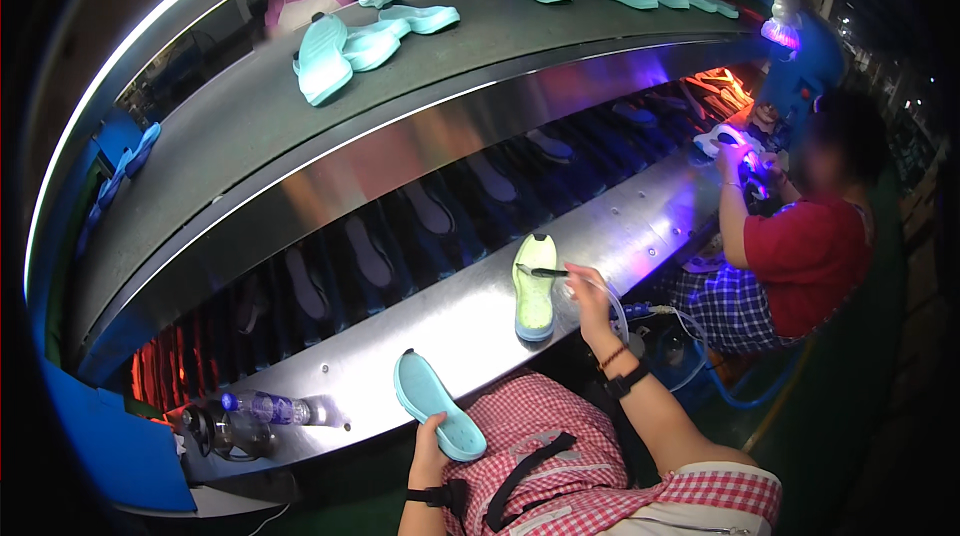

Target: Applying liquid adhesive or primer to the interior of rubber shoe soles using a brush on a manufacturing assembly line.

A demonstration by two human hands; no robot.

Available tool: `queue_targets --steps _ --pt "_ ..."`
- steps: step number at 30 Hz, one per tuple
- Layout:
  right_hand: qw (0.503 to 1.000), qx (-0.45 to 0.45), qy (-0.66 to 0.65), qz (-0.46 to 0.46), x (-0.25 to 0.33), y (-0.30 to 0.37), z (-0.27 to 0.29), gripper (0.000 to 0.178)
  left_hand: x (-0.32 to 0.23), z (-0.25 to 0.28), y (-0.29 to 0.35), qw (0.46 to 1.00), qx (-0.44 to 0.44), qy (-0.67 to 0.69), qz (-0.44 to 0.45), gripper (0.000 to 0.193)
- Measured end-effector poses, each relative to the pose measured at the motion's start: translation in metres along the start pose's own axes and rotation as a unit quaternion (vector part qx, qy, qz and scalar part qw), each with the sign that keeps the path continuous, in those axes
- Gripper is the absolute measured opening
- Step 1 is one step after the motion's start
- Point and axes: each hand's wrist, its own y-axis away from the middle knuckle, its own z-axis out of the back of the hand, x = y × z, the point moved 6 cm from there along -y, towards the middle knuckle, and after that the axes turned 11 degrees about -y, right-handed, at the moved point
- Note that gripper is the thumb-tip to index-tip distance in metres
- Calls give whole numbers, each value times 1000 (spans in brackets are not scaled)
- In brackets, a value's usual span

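Observation:
My left hand [429,446] grips a turquoise shoe sole [432,398] near its lower end, tilted at the bench edge in front of my checked apron. A second shoe sole [535,311], yellow-green on top with a bluish edge, lies on the metal bench. Above it, my right hand [590,298] is closed on a brush [541,273], whose dark tip reaches across the upper part of this sole. From the brush's rear a clear tube [622,308] curves downward. Whether the bristles touch the sole, I cannot tell.
Behind the metal bench [390,336], several soles ride a dark slatted conveyor [400,236]; both ends glow red. Turquoise soles [325,61] rest on the upper belt [460,51]. A plastic bottle [268,408] lies at left. A co-worker in red [805,236] handles a shoe part at right.

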Motion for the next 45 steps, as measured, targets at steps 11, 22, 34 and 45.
queue_targets --steps 11,22,34,45 --pt "987 19 24 -158 -52 -50 -3 29 -4 -5 10 999 9 35 8 37" --pt "872 249 -297 -300 48 32 -88 32 -73 -88 32 929 307 160 -127 94" --pt "864 308 -189 -352 40 104 -151 24 -94 -115 64 944 234 180 -149 89" --pt "872 330 -152 -328 39 93 -168 26 -91 -120 65 943 232 199 -133 88"
